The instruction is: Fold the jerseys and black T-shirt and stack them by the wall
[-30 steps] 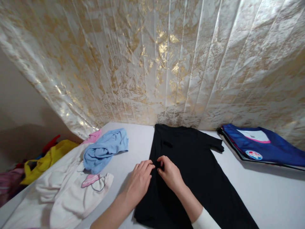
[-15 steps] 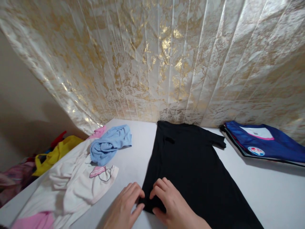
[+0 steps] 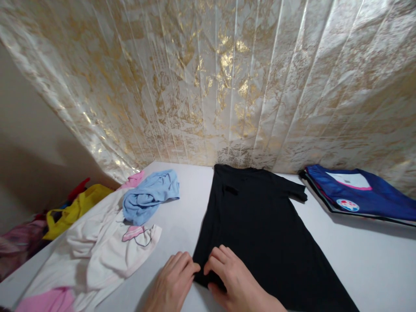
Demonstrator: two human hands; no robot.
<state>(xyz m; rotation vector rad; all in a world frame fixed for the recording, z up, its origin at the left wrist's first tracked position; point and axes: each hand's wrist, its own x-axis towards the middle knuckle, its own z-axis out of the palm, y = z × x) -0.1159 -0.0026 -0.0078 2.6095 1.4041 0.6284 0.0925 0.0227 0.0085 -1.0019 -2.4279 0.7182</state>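
Observation:
A black T-shirt (image 3: 260, 225) lies flat, its neck end at the far side and one short sleeve pointing right. The other sleeve is folded inward over the shirt's left part. At the near left corner of the hem, my left hand (image 3: 173, 279) pinches the cloth between thumb and fingers. Just beside it, my right hand (image 3: 232, 277) rests on the shirt near the hem. Its fingers are loosely curled, with a gap between the thumb and fingertips.
On the left lie a cream garment with pink parts (image 3: 100, 255) and a crumpled light blue garment (image 3: 151, 197). Yellow cloth (image 3: 78, 210) is beyond the table's left edge. A folded blue garment (image 3: 383, 197) tops a stack at right. A gold-patterned curtain (image 3: 208, 86) hangs behind the white table (image 3: 383, 268).
My left hand has closed its thumb and fingers together at the shirt's corner, moving slightly right. My right hand has barely moved.

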